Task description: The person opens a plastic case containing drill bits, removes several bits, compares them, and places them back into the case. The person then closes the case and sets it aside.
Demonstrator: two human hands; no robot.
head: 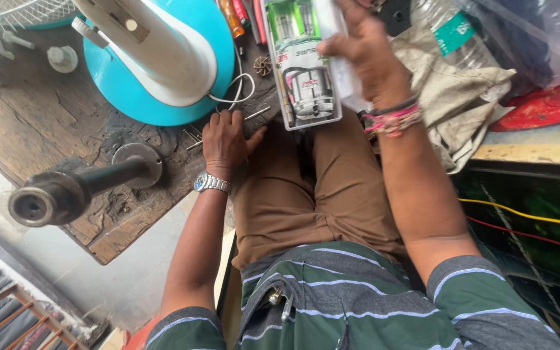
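My right hand [367, 55] grips a long white box [303, 61] with green pictures and a picture of a metal part, held above my lap. My left hand [225, 139], with a silver watch on the wrist, rests fingers-down on the edge of a dark worn wooden bench [66, 129], beside a thin metal rod [254, 115] and near the turquoise and white fan base [157, 58]. A white cord [240, 87] loops out from the fan base just above that hand.
A black metal pole with a round flange [79, 185] lies on the bench at left. A fan grille [21, 13] sits at top left, screwdrivers [238, 16] at top, a beige cloth [455, 91], plastic bottle [448, 29] and red object [546, 107] at right.
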